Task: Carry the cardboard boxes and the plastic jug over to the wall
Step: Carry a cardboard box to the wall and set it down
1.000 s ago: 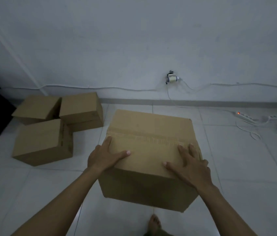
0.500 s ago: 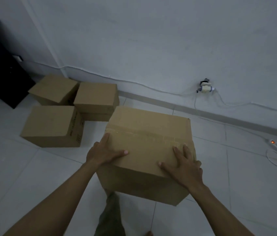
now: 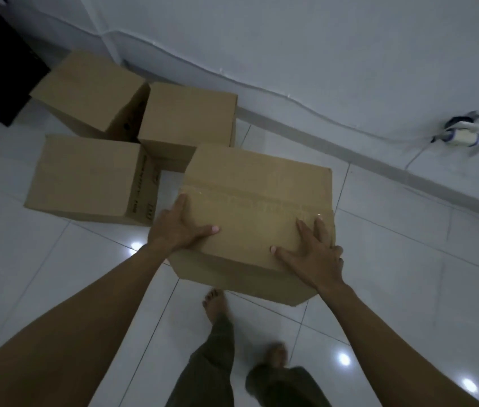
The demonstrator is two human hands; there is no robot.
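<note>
1. Noting the grip: left hand (image 3: 179, 230) and right hand (image 3: 314, 254) lie with fingers spread flat on the taped cardboard box (image 3: 255, 183), beside three cardboard boxes (image 3: 188, 118) by the wall (image 3: 320, 54). Such a hold may slip.
2. We judge the bare foot (image 3: 214, 304) under its near edge at risk.
3. Plastic jug: not in view.

Dark print on the near-left box (image 3: 141, 198) side seems too blurred to read.
</note>
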